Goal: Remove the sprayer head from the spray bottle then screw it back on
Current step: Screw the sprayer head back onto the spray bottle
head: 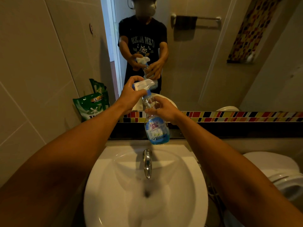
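A clear spray bottle [155,130] with blue liquid and a blue-and-white label hangs upright in the air above the sink. Its white sprayer head [144,84] with a blue collar sits on the bottle's neck. My left hand [131,94] wraps around the sprayer head from the left, fingers over its top and trigger. My right hand [164,108] grips the bottle's clear upper body just below the collar. Whether the collar is screwed tight cannot be told.
A white sink [114,202] with a chrome tap [147,163] lies below the bottle. A green detergent bag [91,104] leans at the left wall. A toilet [278,176] stands at the right. The mirror [213,71] ahead reflects a person holding the bottle.
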A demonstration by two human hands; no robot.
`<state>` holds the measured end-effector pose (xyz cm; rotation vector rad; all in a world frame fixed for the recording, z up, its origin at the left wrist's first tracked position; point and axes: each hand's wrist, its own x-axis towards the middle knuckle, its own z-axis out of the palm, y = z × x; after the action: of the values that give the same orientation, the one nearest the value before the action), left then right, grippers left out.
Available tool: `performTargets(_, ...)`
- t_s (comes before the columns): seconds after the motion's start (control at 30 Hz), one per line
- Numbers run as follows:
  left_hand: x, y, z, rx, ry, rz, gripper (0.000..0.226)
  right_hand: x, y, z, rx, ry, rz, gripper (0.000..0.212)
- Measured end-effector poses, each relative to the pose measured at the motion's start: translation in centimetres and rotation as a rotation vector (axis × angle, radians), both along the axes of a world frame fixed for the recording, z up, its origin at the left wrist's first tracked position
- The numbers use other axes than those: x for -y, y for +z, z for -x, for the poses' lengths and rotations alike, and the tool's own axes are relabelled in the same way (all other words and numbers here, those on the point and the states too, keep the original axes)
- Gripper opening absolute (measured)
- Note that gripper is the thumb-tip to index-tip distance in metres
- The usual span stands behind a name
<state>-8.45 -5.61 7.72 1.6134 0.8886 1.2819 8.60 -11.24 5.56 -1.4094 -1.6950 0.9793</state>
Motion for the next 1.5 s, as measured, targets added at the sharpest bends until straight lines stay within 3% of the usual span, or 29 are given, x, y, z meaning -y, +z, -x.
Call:
performTargets(0.27,0.3,0.2,0.0,-0.003,0.002,-0.036,0.050,-0.1,0.1,0.0,0.009,0.003,-0.005,0.052)
performTargets(0.47,-0.6,-0.1,0.3,-0.001,-0.064,0.050,0.053,0.0,0.2,-0.4,-0.040,0.023,0.012,0.037)
performTargets(0.73,0.0,-0.4,-0.4,-0.020,0.012,-0.068,0.053,0.0,0.1,0.0,-0.010,0.018,0.002,0.042)
performTargets(1.0,-0.4,-0.4,0.1,-0.027,-0.038,0.039,0.053,0.2,0.1,-0.2,-0.022,0.021,0.014,0.039)
performTargets(1.23,0.7,-0.4,-0.2,-0.031,0.032,-0.069,0.052,0.1,-0.1,0.2,-0.035,0.027,0.023,0.043)
performTargets(1.5,0.3,-0.5,0.0,-0.047,-0.017,0.019,0.056,0.3,-0.2,-0.1,-0.062,0.034,0.053,0.035)
